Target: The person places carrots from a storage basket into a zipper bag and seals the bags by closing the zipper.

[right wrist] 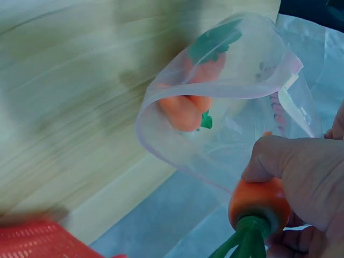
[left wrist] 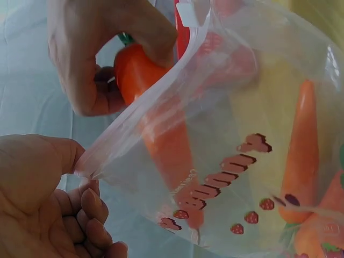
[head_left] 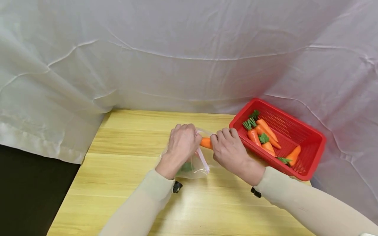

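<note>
- a person's right hand [head_left: 231, 152], near the center of the frame in the head view, grips a carrot [head_left: 206, 143] by its thick, leafy end.
- just left of it, the left hand [head_left: 183, 141] pinches the mouth edge of a clear bag [head_left: 197, 173].
- the step in hand looks like feeding the carrot in tip first; at least 2 bagged carrots [left wrist: 302, 150] show at right in the left wrist view.
- the next move would call for sliding it deeper past the mouth, edge held wide, then loosening the right hand's grasp.
- in the left wrist view, the carrot's long axis slants from green top at upper left to tip at lower center, seen through the film; in the right wrist view, its leaves point toward the bottom.
- at right in the head view, a red basket [head_left: 317, 149] holds more carrots [head_left: 253, 136].
</note>
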The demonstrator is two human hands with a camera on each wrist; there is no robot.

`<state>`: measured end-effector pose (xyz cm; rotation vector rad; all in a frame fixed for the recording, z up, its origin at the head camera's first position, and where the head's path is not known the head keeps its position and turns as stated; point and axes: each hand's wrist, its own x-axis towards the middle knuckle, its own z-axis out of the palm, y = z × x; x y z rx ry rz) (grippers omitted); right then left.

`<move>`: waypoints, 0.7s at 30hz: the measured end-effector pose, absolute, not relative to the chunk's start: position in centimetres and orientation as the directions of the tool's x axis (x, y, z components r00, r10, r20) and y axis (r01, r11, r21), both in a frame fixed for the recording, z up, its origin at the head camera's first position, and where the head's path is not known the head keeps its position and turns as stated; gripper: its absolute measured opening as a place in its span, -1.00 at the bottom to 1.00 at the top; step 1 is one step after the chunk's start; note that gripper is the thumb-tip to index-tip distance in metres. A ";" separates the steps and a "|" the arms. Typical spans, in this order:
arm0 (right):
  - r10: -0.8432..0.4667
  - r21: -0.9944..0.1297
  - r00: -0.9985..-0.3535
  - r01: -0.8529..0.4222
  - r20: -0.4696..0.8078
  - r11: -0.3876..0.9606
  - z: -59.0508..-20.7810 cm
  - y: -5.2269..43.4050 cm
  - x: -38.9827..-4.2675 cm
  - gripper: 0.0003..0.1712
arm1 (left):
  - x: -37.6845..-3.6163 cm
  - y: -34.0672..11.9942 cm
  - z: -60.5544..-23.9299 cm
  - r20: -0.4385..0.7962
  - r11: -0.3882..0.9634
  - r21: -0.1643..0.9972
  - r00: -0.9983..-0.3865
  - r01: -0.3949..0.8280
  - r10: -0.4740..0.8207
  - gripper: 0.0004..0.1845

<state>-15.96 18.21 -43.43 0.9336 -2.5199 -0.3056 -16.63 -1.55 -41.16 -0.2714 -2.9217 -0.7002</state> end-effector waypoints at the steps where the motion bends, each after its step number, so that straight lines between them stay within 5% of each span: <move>1: -0.656 0.342 -0.681 -0.563 0.326 0.753 -43.5 18.0 -16.0 -0.76 | -16.6 -1.5 -41.1 0.165 0.876 0.437 -0.976 0.204 0.144 -0.80; 11: -0.668 0.317 -0.662 -0.588 0.339 0.744 -44.5 17.0 -15.9 -0.65 | -16.5 -1.2 -40.9 0.154 0.873 0.445 -0.977 0.202 0.148 -0.82; 21: -0.708 0.333 -0.644 -0.626 0.290 0.705 -45.6 16.4 -15.7 -0.83 | -16.5 -1.1 -40.8 0.160 0.850 0.484 -0.976 0.208 0.148 -0.80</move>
